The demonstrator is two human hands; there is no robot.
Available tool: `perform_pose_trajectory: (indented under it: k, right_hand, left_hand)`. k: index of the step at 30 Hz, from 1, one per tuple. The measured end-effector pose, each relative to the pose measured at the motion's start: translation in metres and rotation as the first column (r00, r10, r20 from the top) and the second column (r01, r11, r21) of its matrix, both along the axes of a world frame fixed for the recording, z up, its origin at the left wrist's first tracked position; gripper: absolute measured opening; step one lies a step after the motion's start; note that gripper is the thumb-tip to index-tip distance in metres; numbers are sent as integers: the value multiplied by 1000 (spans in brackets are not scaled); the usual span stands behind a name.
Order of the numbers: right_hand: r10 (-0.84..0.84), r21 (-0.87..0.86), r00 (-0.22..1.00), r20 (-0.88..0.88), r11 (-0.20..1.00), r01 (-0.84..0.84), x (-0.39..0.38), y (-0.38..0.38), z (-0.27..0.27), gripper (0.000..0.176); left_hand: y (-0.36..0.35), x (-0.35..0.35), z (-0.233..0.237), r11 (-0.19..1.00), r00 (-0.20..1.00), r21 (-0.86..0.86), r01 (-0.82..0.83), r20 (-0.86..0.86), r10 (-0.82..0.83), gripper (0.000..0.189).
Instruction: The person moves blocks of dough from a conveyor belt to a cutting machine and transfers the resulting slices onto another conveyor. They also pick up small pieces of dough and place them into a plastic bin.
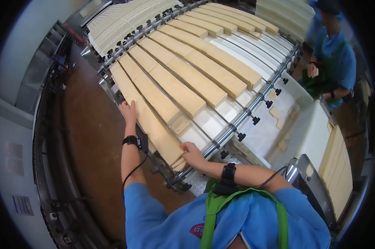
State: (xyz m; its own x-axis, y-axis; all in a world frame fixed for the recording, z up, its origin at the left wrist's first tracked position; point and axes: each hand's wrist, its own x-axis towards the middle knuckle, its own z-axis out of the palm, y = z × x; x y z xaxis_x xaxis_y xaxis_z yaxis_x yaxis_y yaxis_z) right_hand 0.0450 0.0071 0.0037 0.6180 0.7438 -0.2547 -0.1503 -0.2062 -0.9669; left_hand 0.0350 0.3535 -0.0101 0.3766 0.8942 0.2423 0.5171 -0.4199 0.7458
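Observation:
A long row of beige, tightly packed sheets [154, 128] lies along the left edge of a slatted rack. My left hand [128, 111] rests against the outer side of this row, fingers stretched out. At the row's near end, my right hand [191, 155] has its fingers bent together on the edge of the end sheets, where thin slices stand slightly apart. Its fingertips are partly hidden. Beside this row lies another beige row [154, 97], with several more to the right, parted by thin metal rods [204, 129].
A metal rail [233, 126] with black knobs crosses the rack's near end. Right of it stands a white bin [297, 128] holding loose beige pieces. A co-worker [336, 54] in blue stands at the right. More beige rows [338, 166] lie at lower right; brown floor [83, 124] is at left.

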Motion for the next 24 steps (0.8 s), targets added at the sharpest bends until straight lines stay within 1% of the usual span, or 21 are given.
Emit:
perform_pose_trajectory:
  k: [1,2,4,5,7,8,11,13,14,17,19,20,21,23,24]
  right_hand:
    - [-11,9,1000,7,1000,11,-1,1,-3,34]
    - [-23,19,1000,16,1000,23,-1,2,-5,35]
    - [21,22,1000,-23,1000,-20,0,-3,-3,41]
    - [43,21,998,-43,999,-43,1,-6,-1,44]
    - [63,12,998,-27,998,-63,3,-6,3,45]
    - [69,7,997,-22,998,-69,3,-6,4,46]
    - [11,70,992,129,997,-20,-1,6,-4,42]
    - [9,93,988,154,995,-24,-3,12,-7,42]
    - [8,105,986,166,994,-26,-3,12,-8,43]
    - [61,91,992,112,993,-71,3,3,-10,44]
    - [104,107,995,12,989,-105,15,-9,-3,46]
    - [128,116,991,-39,986,-123,22,-20,9,46]
    - [162,74,974,-156,986,-152,33,-35,30,48]
    - [160,201,974,-160,971,-126,56,-63,24,49]
    - [133,263,968,-213,962,-75,67,-80,26,50]
  left_hand:
    - [2,4,-8,978,986,-205,-29,155,61,52]
    - [8,4,-22,979,984,-203,28,176,9,52]
    - [19,3,-42,970,971,-198,140,221,-95,54]
    - [16,-2,-37,927,950,-306,217,283,-129,59]
    - [-27,-3,11,945,987,-309,109,145,-66,60]
    - [-41,-1,26,951,997,-305,58,74,-37,61]
    - [-27,3,2,993,997,-111,35,74,-27,60]
    - [-24,1,-4,988,981,144,63,-189,-35,58]
    - [-25,2,-5,959,949,265,102,-314,-14,56]
    - [-47,0,-8,908,816,298,296,-573,-78,57]
    - [-54,2,2,924,810,253,287,-578,-93,59]
    - [-58,3,8,932,807,230,281,-582,-100,60]
    - [-58,2,7,932,796,225,283,-597,-98,60]
    - [-54,5,9,932,780,225,285,-620,-88,59]
    - [-56,8,13,936,757,212,281,-648,-80,59]
